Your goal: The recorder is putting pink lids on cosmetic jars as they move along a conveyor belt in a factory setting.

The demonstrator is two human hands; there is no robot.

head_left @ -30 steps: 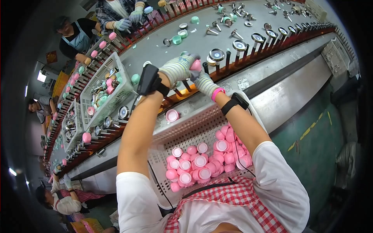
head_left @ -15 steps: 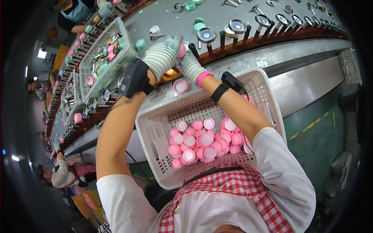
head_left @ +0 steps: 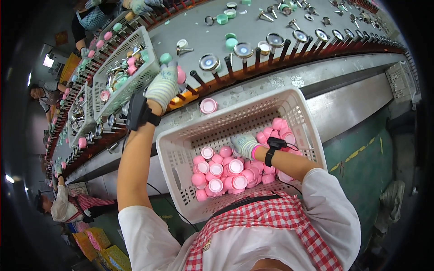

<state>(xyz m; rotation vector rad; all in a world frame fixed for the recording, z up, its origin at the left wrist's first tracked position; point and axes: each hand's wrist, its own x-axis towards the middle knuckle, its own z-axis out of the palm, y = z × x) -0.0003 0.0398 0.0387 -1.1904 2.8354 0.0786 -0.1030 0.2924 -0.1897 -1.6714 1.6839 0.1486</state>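
The small round pink plastic caps (head_left: 226, 171) lie heaped in the white perforated plastic basket (head_left: 289, 101), which rests in front of the person's chest, against the near edge of the work line. The right hand (head_left: 244, 145), in a knitted work glove, is down inside the basket on top of the heap, fingers curled among the caps; whether it has closed on one cannot be told. The left hand (head_left: 163, 86), also gloved, is raised over the line and is closed around a single pink cap (head_left: 181, 75) at the row of black upright pegs (head_left: 226, 67). One more pink cap (head_left: 208, 105) lies open side up on the ledge just beyond the basket's far rim. The pegs stand along a red-brown rail (head_left: 280, 56) that runs the length of the grey metal conveyor surface (head_left: 253, 27); several pegs carry round silver-rimmed parts, and loose green caps (head_left: 222, 19) and small metal fittings lie scattered on the grey surface. To the left, a second white mesh basket (head_left: 118, 77) holds mixed pink and green pieces. Other workers stand along the far and left sides of the line. A green floor (head_left: 361, 149) with a yellow stripe lies on the right.
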